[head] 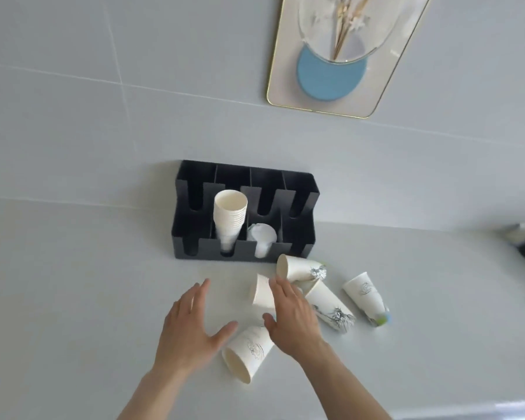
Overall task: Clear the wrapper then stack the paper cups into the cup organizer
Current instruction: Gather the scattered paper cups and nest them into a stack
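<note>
A pale grey counter (88,298) fills most of the view and meets a grey tiled wall (73,101) behind it. Leaning on the wall at upper right is a gold-rimmed tray (278,71) bearing a blue disc (325,83) and a clear vase of dried stems (346,28). Against the wall stands the black cup organizer (300,189), divided into slotted compartments; in the front row, the second compartment from the left holds a tall stack of white paper cups (230,216), and the one to its right holds something pale and crumpled (262,236) that may be the wrapper, though I cannot tell. The left hand (191,322) hovers over the counter, fingers spread, holding nothing. The right hand (294,316) is also spread, lying over a small cup (262,294) on its side; whether it grips that cup cannot be told. Four more loose cups lie on their sides in front of the organizer: one near the wrists (249,351), one just before the organizer (300,269), one beside the right hand (331,307), one farther right (365,294). They carry ink-style drawings; no writing is legible.
</note>
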{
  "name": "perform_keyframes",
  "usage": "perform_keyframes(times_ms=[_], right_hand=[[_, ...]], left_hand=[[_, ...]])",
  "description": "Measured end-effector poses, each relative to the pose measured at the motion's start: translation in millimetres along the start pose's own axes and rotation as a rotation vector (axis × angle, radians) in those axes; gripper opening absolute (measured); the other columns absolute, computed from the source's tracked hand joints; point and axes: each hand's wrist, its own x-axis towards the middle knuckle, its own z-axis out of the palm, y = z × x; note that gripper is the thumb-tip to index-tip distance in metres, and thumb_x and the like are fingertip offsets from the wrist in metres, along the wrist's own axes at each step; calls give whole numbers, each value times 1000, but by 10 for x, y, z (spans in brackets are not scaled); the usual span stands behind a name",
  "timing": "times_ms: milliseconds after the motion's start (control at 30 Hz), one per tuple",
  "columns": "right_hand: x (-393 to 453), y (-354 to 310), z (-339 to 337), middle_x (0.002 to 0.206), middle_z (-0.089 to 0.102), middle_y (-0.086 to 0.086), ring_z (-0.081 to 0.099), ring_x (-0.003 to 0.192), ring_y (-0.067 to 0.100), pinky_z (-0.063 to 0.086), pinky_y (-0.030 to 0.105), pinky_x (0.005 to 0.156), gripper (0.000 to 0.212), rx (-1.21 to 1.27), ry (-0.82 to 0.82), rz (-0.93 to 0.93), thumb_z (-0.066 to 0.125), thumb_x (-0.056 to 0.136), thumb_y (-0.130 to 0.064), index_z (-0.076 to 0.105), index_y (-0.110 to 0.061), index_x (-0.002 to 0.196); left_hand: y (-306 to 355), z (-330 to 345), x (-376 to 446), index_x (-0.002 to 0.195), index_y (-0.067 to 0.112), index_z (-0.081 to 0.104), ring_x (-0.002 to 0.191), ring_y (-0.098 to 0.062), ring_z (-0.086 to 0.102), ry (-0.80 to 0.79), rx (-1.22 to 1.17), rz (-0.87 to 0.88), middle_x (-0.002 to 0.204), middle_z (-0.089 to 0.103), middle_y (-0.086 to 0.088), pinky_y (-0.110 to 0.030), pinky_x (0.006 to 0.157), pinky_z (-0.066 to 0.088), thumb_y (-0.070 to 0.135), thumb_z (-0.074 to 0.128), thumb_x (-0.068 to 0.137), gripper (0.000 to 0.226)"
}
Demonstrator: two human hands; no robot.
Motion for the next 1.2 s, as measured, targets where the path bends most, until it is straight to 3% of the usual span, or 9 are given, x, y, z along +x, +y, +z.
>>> perform_keyframes(times_ms=[133, 233, 433, 600, 767, 867, 1000, 1100, 1200], right_hand=[[-111, 376, 38, 167, 28, 3, 31, 151, 27, 30, 36, 121, 73, 7, -12, 112, 64, 96, -29, 28, -14, 158], [-153, 537, 120, 166, 29, 4, 34, 149, 27, 29, 35, 121, 72, -3, -40, 144, 63, 97, -31, 28, -16, 158], [24, 641, 214, 161, 36, 1, 42, 142, 26, 35, 35, 116, 69, -27, -72, 116, 62, 97, -33, 31, -19, 157], [408, 527, 271, 149, 47, 0, 50, 131, 28, 43, 36, 108, 68, -26, -23, 19, 68, 91, -26, 37, -20, 151], [668, 450, 516, 166, 24, 3, 20, 155, 28, 27, 40, 122, 95, -14, -145, -48, 73, 90, -27, 11, -19, 163], [655, 428, 675, 148, 38, 1, 43, 136, 26, 36, 35, 115, 102, -73, -145, -33, 77, 85, -31, 11, -23, 162], [535, 464, 859, 120, 46, 0, 58, 103, 25, 51, 40, 97, 93, -127, -64, -122, 90, 65, -27, 43, -30, 145], [507, 404, 737, 129, 50, -4, 57, 113, 25, 48, 37, 97, 81, -4, 6, -126, 85, 67, -28, 44, -29, 136], [572, 240, 340, 129, 55, -5, 54, 116, 21, 47, 33, 97, 81, 310, 188, -96, 87, 69, -28, 41, -21, 136]], left_hand=[[287, 426, -8, 159, 33, 6, 151, -23, 23, -146, 29, -10, 166, 18, 0, -40, 121, 26, 88, 54, 57, 125], [347, 650, -105, 154, 28, 19, 139, -23, 39, -249, 94, -70, 153, 34, 1, -36, 112, 35, 81, 60, 48, 126], [282, 686, -156, 118, 29, 37, 105, -19, 54, -337, 157, -131, 110, 43, 6, -32, 78, 44, 45, 63, 60, 66], [260, 298, 38, 130, 37, 44, 117, -18, 43, -154, 93, -70, 124, 35, 10, -32, 86, 48, 44, 62, 62, 71], [260, -28, 186, 147, 30, 27, 121, -21, 40, -27, 198, 6, 136, 39, 8, -30, 96, 43, 43, 62, 63, 92], [148, 11, 198, 142, 25, 33, 126, -20, 40, -33, 211, 18, 140, 42, 9, -28, 101, 38, 41, 67, 63, 87], [-46, 218, 115, 149, 37, 29, 137, -16, 36, -33, 48, 52, 149, 28, 13, -26, 108, 38, 34, 66, 70, 87], [-167, 328, 51, 152, 47, 20, 124, -9, 49, 6, -91, 30, 140, 30, 20, -23, 94, 50, 40, 71, 72, 96], [-195, 356, 69, 154, 45, 16, 110, 0, 50, 31, -244, -29, 128, 36, 28, -17, 84, 45, 42, 79, 67, 108]])
